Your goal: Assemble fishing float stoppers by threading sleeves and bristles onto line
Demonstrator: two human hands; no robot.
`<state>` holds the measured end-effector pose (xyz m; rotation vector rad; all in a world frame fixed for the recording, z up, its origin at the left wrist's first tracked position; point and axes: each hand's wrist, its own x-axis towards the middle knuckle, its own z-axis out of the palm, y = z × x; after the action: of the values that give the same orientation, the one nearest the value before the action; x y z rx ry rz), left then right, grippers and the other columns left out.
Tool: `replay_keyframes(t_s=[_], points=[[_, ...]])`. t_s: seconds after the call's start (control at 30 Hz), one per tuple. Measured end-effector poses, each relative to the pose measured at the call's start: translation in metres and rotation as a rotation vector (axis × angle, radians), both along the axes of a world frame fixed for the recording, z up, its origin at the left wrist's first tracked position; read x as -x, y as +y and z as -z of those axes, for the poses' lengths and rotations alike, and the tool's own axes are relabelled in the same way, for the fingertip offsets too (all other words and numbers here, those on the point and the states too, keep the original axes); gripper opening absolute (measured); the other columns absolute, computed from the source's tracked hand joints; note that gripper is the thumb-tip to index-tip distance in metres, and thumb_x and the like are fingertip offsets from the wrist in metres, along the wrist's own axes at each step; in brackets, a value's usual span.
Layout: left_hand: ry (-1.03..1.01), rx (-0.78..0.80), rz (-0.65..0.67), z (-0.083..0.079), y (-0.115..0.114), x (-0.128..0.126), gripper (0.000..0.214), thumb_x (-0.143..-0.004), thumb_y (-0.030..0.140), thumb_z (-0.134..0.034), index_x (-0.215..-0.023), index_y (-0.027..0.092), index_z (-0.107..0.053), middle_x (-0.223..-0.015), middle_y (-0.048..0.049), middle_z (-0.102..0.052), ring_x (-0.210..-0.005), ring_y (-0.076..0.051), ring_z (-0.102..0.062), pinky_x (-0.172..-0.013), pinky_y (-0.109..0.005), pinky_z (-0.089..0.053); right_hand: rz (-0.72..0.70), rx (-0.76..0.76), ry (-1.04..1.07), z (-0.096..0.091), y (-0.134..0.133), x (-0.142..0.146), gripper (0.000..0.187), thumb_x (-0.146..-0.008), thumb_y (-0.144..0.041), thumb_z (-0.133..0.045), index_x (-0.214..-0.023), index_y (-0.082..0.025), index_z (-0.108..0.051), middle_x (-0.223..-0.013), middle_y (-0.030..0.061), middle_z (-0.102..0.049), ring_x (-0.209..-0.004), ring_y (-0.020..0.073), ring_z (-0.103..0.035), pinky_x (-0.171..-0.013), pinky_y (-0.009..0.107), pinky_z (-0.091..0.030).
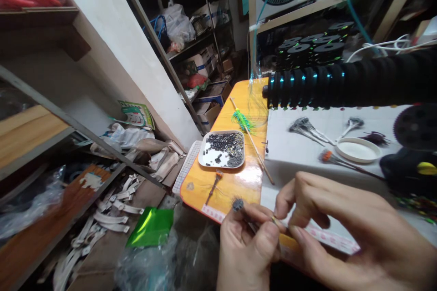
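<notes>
My left hand (246, 245) is closed in a pinch on a thin stick (254, 225) whose dark bristly tip (238, 204) sticks out to the left. My right hand (344, 232) meets it from the right, thumb and forefinger pinched on the stick's other end at about the middle of the two hands. Both hands hover over the near edge of an orange table (235, 182). On the table farther back lies a white tray (221, 149) with several small dark parts.
A white sheet (293, 145) covers the table's right part, with several tufted sticks (307, 129), a round white lid (358, 150) and a black device (406, 168). A row of black spools (307, 86) runs across the back. Cluttered shelves and floor lie to the left.
</notes>
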<state>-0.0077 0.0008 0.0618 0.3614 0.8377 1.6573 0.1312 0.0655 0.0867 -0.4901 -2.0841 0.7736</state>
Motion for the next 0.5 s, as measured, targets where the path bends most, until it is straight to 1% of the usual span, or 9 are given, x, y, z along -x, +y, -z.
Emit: replay_keyframes(t_s=[0.07, 0.13, 0.2, 0.23, 0.3, 0.33, 0.4, 0.43, 0.5], points=[[0.086, -0.003, -0.057, 0.002, 0.000, 0.000, 0.037, -0.057, 0.031, -0.104, -0.066, 0.016, -0.071, -0.069, -0.0001, -0.074, -0.058, -0.006, -0.062, -0.054, -0.012, -0.046, -0.015, 0.005, -0.021, 0.000, 0.002, -0.002, 0.017, -0.094, -0.012, -0.063, -0.090, -0.027, -0.055, -0.087, -0.0006, -0.067, -0.072, 0.0122, -0.065, -0.059, 0.018, -0.051], [0.186, -0.007, -0.103, 0.003, -0.001, 0.000, 0.038, -0.059, 0.033, -0.103, -0.069, 0.016, -0.071, -0.069, 0.0000, -0.074, -0.057, -0.006, -0.059, -0.052, -0.012, -0.042, -0.034, 0.004, -0.038, -0.001, 0.005, -0.003, 0.013, -0.099, -0.015, -0.061, -0.097, -0.027, -0.064, -0.093, 0.0010, -0.070, -0.079, 0.0130, -0.068, -0.065, 0.018, -0.054], [0.254, 0.001, -0.136, 0.001, -0.003, 0.000, 0.038, -0.060, 0.032, -0.103, -0.076, 0.017, -0.072, -0.067, 0.0009, -0.075, -0.055, -0.005, -0.058, -0.052, -0.011, -0.041, -0.055, 0.013, -0.031, -0.002, 0.009, -0.005, 0.013, -0.101, -0.020, -0.063, -0.104, -0.030, -0.070, -0.097, 0.0011, -0.071, -0.085, 0.0134, -0.070, -0.072, 0.019, -0.056], [0.275, 0.004, -0.148, -0.001, -0.003, 0.000, 0.038, -0.060, 0.031, -0.103, -0.081, 0.019, -0.074, -0.066, 0.0015, -0.075, -0.054, -0.004, -0.058, -0.053, -0.011, -0.041, -0.064, 0.024, -0.022, -0.003, 0.010, -0.005, 0.012, -0.101, -0.023, -0.065, -0.104, -0.031, -0.072, -0.096, 0.0006, -0.071, -0.085, 0.0133, -0.070, -0.073, 0.019, -0.056], [0.296, 0.007, -0.167, -0.004, -0.003, 0.000, 0.037, -0.060, 0.029, -0.103, -0.087, 0.023, -0.078, -0.067, 0.0026, -0.077, -0.056, -0.003, -0.059, -0.056, -0.009, -0.042, -0.085, 0.066, -0.016, -0.005, 0.011, -0.005, 0.009, -0.100, -0.026, -0.067, -0.099, -0.031, -0.074, -0.090, -0.0005, -0.070, -0.081, 0.0125, -0.069, -0.070, 0.018, -0.054], [0.306, -0.005, -0.168, -0.005, -0.002, 0.000, 0.035, -0.060, 0.030, -0.103, -0.086, 0.025, -0.081, -0.067, 0.0030, -0.077, -0.057, -0.003, -0.060, -0.058, -0.010, -0.044, -0.092, 0.093, -0.023, -0.006, 0.011, -0.004, 0.009, -0.100, -0.025, -0.066, -0.097, -0.030, -0.073, -0.088, -0.0008, -0.069, -0.077, 0.0121, -0.068, -0.067, 0.018, -0.053], [0.344, -0.080, -0.167, -0.004, 0.000, 0.000, 0.025, -0.061, 0.034, -0.102, -0.076, 0.027, -0.084, -0.067, 0.0028, -0.075, -0.060, -0.005, -0.061, -0.061, -0.013, -0.046, -0.095, 0.144, -0.043, -0.009, 0.009, -0.004, 0.012, -0.101, -0.023, -0.064, -0.091, -0.027, -0.069, -0.084, -0.0009, -0.067, -0.072, 0.0118, -0.065, -0.063, 0.018, -0.051], [0.367, -0.132, -0.184, -0.002, 0.001, 0.000, 0.022, -0.061, 0.036, -0.102, -0.070, 0.027, -0.083, -0.067, 0.0024, -0.073, -0.063, -0.007, -0.064, -0.064, -0.015, -0.048, -0.096, 0.157, -0.053, -0.010, 0.008, -0.004, 0.013, -0.101, -0.021, -0.062, -0.089, -0.026, -0.067, -0.085, -0.0004, -0.067, -0.073, 0.0122, -0.065, -0.063, 0.019, -0.051], [0.376, -0.236, -0.222, 0.002, 0.002, 0.000, 0.023, -0.064, 0.039, -0.100, -0.064, 0.026, -0.082, -0.074, 0.0015, -0.072, -0.066, -0.009, -0.064, -0.065, -0.018, -0.049, -0.089, 0.136, -0.076, -0.010, 0.006, -0.005, 0.015, -0.103, -0.019, -0.056, -0.092, -0.026, -0.064, -0.091, 0.0017, -0.067, -0.080, 0.0144, -0.066, -0.069, 0.021, -0.054]])
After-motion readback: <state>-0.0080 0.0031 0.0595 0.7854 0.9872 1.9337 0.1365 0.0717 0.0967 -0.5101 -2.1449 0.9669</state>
